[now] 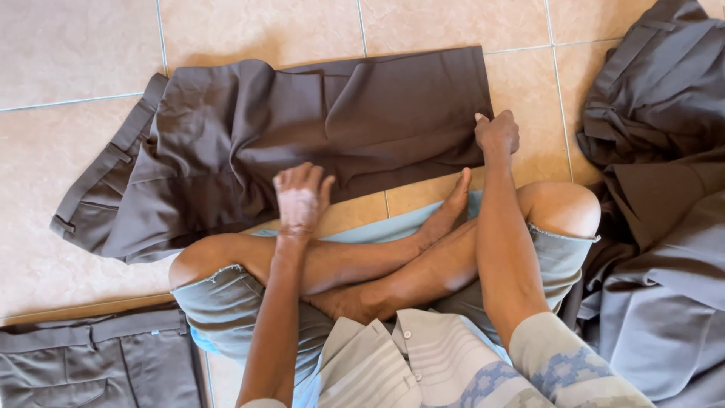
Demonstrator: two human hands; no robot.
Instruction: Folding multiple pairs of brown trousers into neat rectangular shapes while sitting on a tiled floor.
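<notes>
Tiled floor (68, 45) carries the brown trousers (302, 128) before your crossed legs; your right hand (497, 134) pinches their hem edge, your left hand (300, 198) hovers, fingers spread, over the middle.

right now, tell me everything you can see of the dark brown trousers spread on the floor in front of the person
The dark brown trousers lie flat on the beige tiled floor, folded lengthwise, waistband with belt loops at left, hem at right. The cloth looks smooth, woven and slightly rumpled. The right hand pinches the hem corner; the left hand presses the near edge.
</notes>
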